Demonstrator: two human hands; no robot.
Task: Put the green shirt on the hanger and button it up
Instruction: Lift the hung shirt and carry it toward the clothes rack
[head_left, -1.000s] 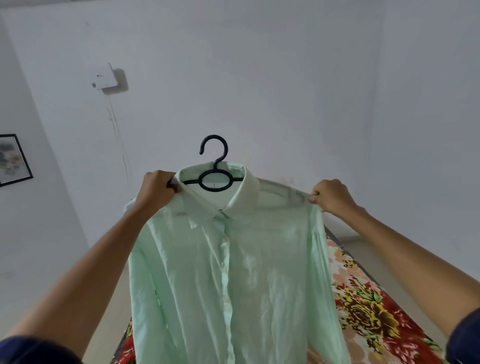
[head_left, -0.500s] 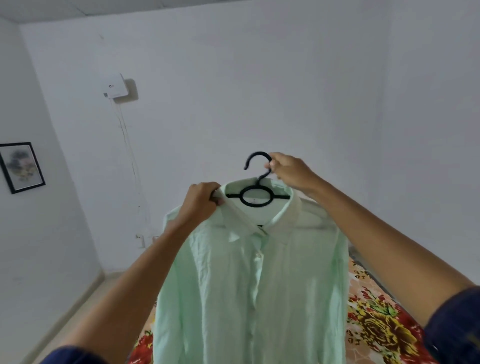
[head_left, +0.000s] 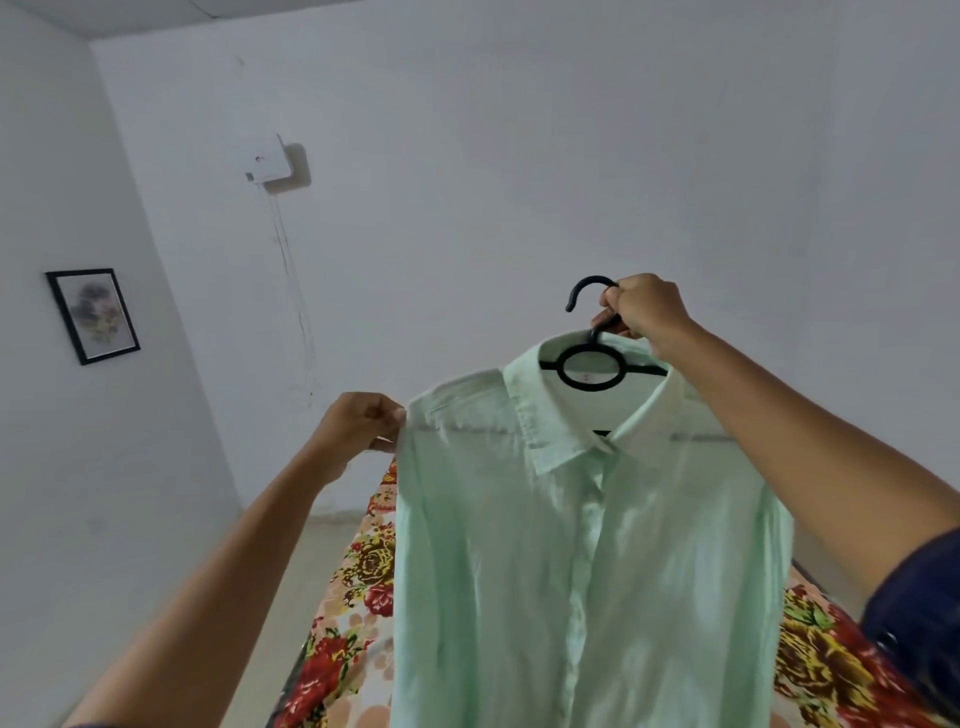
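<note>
We are holding the pale green cotton button-front shirt up on the black plastic hanger, above the floral bedspread. Right hand grip is clamped on the hanger's hook neck; left hand is pinching the shirt's shoulder seam, left of the hanger. Judging: hanging done, placket looking closed, buttons unclear. Next: checking buttons, fastening any open.
</note>
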